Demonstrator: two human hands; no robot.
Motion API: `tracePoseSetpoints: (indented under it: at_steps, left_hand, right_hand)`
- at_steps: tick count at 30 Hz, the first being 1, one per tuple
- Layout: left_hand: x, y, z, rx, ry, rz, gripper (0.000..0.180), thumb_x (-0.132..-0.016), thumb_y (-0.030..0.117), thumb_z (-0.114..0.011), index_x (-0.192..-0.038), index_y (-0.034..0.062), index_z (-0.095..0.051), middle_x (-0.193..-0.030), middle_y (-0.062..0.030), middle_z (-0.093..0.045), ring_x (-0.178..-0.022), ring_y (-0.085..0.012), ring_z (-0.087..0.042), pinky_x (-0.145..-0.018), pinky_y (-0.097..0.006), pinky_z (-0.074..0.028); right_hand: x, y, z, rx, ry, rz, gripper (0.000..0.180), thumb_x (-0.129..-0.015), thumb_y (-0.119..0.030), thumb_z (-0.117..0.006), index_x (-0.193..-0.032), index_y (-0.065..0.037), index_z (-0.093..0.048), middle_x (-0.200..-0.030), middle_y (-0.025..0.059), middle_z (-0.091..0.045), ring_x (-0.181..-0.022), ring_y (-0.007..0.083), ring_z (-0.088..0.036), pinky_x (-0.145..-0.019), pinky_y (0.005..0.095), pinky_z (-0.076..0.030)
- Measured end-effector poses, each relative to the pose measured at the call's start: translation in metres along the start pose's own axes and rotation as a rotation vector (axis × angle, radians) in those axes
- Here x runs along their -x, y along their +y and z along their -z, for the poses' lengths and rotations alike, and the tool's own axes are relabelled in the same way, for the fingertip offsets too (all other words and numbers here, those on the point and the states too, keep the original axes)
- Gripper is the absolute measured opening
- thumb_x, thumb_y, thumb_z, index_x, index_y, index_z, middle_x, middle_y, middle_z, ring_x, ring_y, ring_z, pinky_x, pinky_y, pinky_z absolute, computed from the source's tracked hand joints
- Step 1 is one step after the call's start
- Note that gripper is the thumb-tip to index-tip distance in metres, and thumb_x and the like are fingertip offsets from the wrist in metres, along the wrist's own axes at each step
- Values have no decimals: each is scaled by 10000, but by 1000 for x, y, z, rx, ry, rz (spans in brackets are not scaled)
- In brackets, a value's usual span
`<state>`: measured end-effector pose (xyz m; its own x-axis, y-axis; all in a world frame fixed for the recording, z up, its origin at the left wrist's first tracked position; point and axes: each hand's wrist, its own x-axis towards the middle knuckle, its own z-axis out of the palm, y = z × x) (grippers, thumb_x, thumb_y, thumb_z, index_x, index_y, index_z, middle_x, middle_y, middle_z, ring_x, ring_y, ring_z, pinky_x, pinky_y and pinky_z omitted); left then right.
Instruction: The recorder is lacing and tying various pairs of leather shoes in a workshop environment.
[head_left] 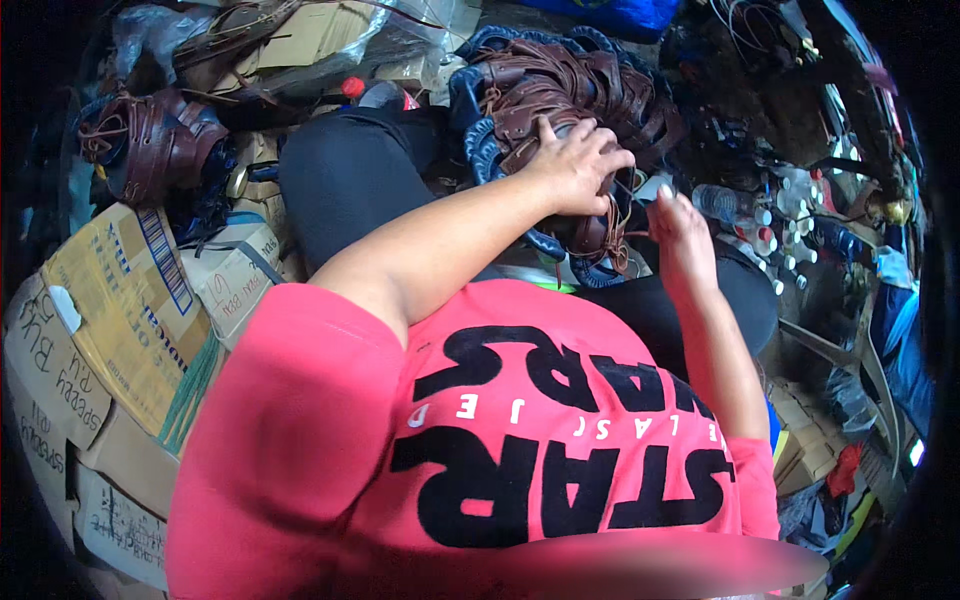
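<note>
Red shirt cloth (330,450) is filling the lower frame, nearest my lens. From the head view I am seeing the left hand (575,165) pressing down on a brown strap sandal (590,225) in the lap, fingers spread and curled over its top. The right hand (680,225) is pinching a thin brown lace (628,210) — fingers together on it. Lacing looks partly done, I judge; loose ends are hanging. Laced brown pairs are piling up ahead (570,80) and at far left (150,140). Tan cardboard boxes (120,300) with dark lettering are stacking at left — small white-capped bottles (760,215) are standing at right.
</note>
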<state>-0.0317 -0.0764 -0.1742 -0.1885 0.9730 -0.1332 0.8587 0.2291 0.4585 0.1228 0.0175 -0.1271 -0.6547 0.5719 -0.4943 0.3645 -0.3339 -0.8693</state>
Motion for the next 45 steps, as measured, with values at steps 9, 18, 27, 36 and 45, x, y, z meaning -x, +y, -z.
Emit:
tracePoseSetpoints:
  at_steps: [9, 18, 27, 36, 45]
  left_hand:
    - [-1, 5, -2, -1, -183, 4, 715, -618, 529, -669, -1249, 291, -433, -1305, -113, -371, -1259, -343, -255, -910, -735, -134]
    - [72, -25, 116, -36, 431, -96, 464, -660, 257, -660, -1095, 144, -547, -1159, -112, -468, -1148, -271, -405, -934, -552, -293]
    - [228, -90, 267, -720, 942, 814, 608, -634, 282, -726, -1134, 70, -453, -1197, -126, -434, -1137, -283, -385, -927, -442, -325]
    - [225, -79, 300, -543, 703, 1025, 462, -634, 470, -725, -874, 85, -640, -792, -109, -660, -758, -232, -643, -724, -338, -485]
    - [172, 25, 243, 43, 570, 111, 485, -556, 395, -770, -726, 8, -532, -605, -138, -531, -574, -270, -587, -551, -350, -461]
  right_hand:
    - [-13, 15, 5, 558, -342, -52, 359, -890, -298, -490, -648, -34, -472, -586, 24, -438, -579, 113, -408, -543, 296, -349]
    - [-15, 10, -23, 891, -495, 150, 326, -834, -244, -571, -651, 25, -553, -639, 189, -536, -610, 359, -530, -586, 402, -413]
    - [-26, -2, -54, 1260, -663, 395, 280, -793, -284, -558, -832, -16, -631, -747, 222, -599, -786, 398, -579, -692, 437, -454]
    - [-35, -1, -42, 1055, -535, 114, 297, -850, -278, -548, -876, 6, -630, -717, 190, -623, -657, 275, -622, -601, 394, -457]
    - [-25, 4, -30, 1203, -491, 154, 301, -833, -276, -563, -919, 5, -627, -850, 256, -596, -834, 380, -590, -699, 408, -452]
